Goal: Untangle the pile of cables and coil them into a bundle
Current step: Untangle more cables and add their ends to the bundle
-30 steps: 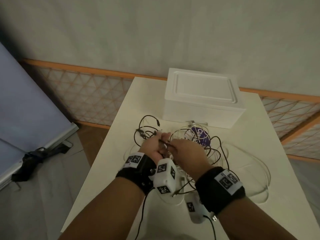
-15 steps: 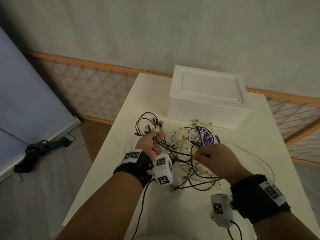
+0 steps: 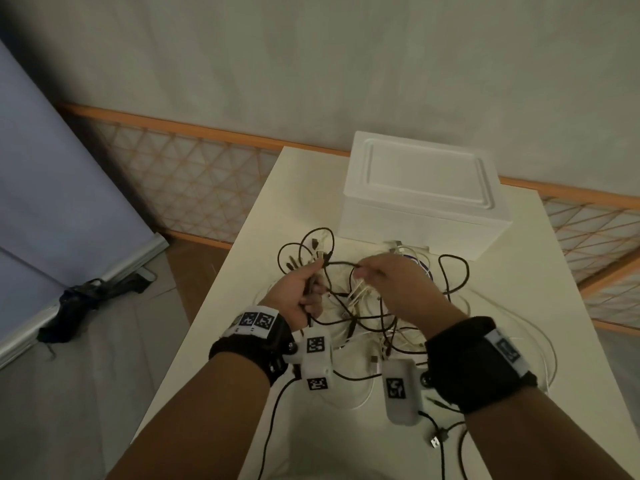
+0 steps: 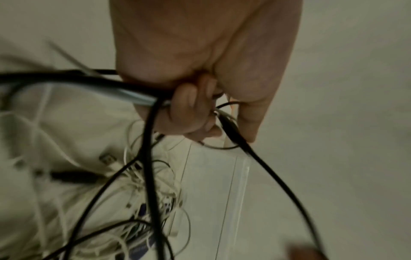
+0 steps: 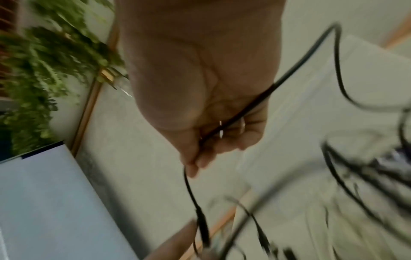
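Observation:
A tangle of black and white cables (image 3: pixel 367 317) lies on the cream table (image 3: pixel 540 306) in front of me. My left hand (image 3: pixel 304 289) (image 4: pixel 200 112) grips loops of a black cable (image 4: pixel 146 144) in its curled fingers, thumb up near the cable's plug end. My right hand (image 3: pixel 391 278) (image 5: pixel 200 154) pinches the same black cable (image 3: pixel 341 264) (image 5: pixel 244 112) a short way to the right of the left hand. The strand runs nearly straight between the two hands, above the pile. More of it loops down onto the table.
A white lidded box (image 3: pixel 422 192) stands on the table just behind the cable pile. A loose USB plug (image 3: pixel 438 439) lies near the table's front edge. A lattice barrier (image 3: pixel 187 178) runs behind the table, and a pale panel (image 3: pixel 52 209) leans at the left on the floor.
My right hand, half a second ago lower and to the right in the pile, has come up and left towards my left hand, with a short strand of black cable now between them.

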`<state>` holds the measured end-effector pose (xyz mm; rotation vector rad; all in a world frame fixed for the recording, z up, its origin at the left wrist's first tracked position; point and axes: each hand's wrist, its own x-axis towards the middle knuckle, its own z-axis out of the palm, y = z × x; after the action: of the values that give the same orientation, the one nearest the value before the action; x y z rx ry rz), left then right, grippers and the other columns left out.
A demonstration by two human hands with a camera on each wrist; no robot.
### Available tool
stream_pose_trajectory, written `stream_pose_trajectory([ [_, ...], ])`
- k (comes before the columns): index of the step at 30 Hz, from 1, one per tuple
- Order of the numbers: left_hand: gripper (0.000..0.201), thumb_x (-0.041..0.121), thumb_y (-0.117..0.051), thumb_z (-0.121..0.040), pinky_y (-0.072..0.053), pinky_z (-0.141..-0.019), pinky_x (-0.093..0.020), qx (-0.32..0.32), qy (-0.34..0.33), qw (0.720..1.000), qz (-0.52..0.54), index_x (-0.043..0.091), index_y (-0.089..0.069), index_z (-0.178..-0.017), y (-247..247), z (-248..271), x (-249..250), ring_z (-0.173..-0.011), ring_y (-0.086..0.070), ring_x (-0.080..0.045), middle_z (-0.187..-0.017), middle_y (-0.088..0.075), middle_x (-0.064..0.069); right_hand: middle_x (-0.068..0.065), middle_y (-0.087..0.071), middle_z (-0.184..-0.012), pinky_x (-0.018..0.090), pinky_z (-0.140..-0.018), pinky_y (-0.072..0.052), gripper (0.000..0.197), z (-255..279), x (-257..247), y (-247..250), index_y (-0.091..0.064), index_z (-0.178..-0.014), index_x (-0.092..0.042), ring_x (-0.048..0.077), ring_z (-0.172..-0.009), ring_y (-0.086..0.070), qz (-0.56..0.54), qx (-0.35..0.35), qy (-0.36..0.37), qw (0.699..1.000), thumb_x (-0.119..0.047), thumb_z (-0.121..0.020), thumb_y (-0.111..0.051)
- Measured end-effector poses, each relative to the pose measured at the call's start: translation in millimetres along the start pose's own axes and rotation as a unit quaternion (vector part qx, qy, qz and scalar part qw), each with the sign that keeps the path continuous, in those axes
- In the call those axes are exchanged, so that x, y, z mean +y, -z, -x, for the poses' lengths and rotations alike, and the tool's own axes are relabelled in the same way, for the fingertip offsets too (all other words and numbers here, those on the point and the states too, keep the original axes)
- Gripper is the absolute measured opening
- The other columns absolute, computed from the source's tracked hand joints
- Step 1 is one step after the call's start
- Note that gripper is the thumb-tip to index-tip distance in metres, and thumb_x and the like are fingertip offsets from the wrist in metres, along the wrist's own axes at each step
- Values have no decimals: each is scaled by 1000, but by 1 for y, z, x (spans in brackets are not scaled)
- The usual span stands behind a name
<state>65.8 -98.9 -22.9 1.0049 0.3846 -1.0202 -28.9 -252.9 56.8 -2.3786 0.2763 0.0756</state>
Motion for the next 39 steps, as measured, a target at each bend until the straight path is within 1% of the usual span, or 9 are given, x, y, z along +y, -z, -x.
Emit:
stream_pose_trajectory([
  [4, 11, 17, -48, -78, -25, -35, -18, -51, -25, 993, 102, 12, -46, -69, 1, 9, 3, -33, -26, -7, -57, -37, 3, 12, -68, -80, 26, -61, -38, 26, 4, -3, 17, -68, -73, -21, 26, -68, -53, -148, 96, -4, 984, -12, -91, -53],
  [7, 18, 13, -38, -91, -31, -41, -20, -58, -75, 988, 123, 11, -49, -77, -7, 8, 1, -40, -33, -8, -61, -42, 1, -2, -70, -81, 26, -72, -44, 22, 8, -4, 11, -73, -77, -20, 14, -77, -60, -156, 60, -5, 986, -13, -90, -56],
  [14, 20, 22, -44, -98, -38, -46, -19, -89, -129, 980, 123, 10, -60, -95, -32, 20, 6, -49, -43, -6, -81, -56, 0, -2, -64, -80, 30, -77, -46, 17, 10, 9, -11, -73, -97, -14, 12, -78, -59, -72, -5, 43, 996, -20, -94, -57],
  [22, 21, 16, -40, -101, -38, -47, -18, -71, -194, 977, 50, 15, -57, -88, -45, 27, 5, -54, -42, -6, -78, -54, 1, -12, -43, -64, 26, -65, -36, 20, 13, 9, -14, -63, -83, -20, -1, -63, -43, 57, -20, 71, 996, -24, -97, -49],
  [26, 23, 22, -38, -103, -51, -67, -33, -59, -192, 976, 80, 17, -52, -85, -47, 27, 3, -73, -61, -19, -75, -67, -2, -10, -50, -69, 28, -67, -40, 22, 16, 6, -10, -65, -93, -18, 5, -67, -49, 89, -17, 76, 993, -29, -98, -46],
  [28, 25, 24, -38, -103, -56, -67, -40, -39, -189, 967, 169, 14, -50, -83, -42, 27, 10, -61, -63, -19, -57, -56, -1, -9, -61, -83, 29, -73, -45, 25, 19, 6, -3, -65, -98, -24, 11, -80, -57, 137, -6, 64, 989, -38, -97, -45],
  [31, 24, 26, -45, -99, -46, -44, -22, 11, -218, 939, 265, 15, -47, -78, -14, 25, 36, -37, -35, -8, -48, -37, 6, -8, -68, -93, 30, -77, -47, 27, 24, 24, 22, -67, -98, -28, 15, -87, -62, 206, 29, 34, 978, -44, -94, -46],
  [34, 27, 27, -54, -95, -25, -34, -18, 116, -277, 934, 196, 19, -42, -73, 20, 28, 63, -35, -26, -6, -47, -33, 8, -3, -68, -86, 32, -76, -46, 20, 32, 56, 49, -70, -92, -24, 22, -86, -63, 210, 72, 3, 975, -36, -93, -53],
  [39, 18, 20, -65, -89, -28, -39, -21, 162, -338, 916, -142, 19, -53, -76, 5, 44, 56, -37, -33, -5, -61, -51, 0, 3, -63, -84, 31, -73, -41, 22, 34, 47, 49, -72, -94, -19, 25, -87, -61, 223, 96, 12, 970, -32, -93, -55],
])
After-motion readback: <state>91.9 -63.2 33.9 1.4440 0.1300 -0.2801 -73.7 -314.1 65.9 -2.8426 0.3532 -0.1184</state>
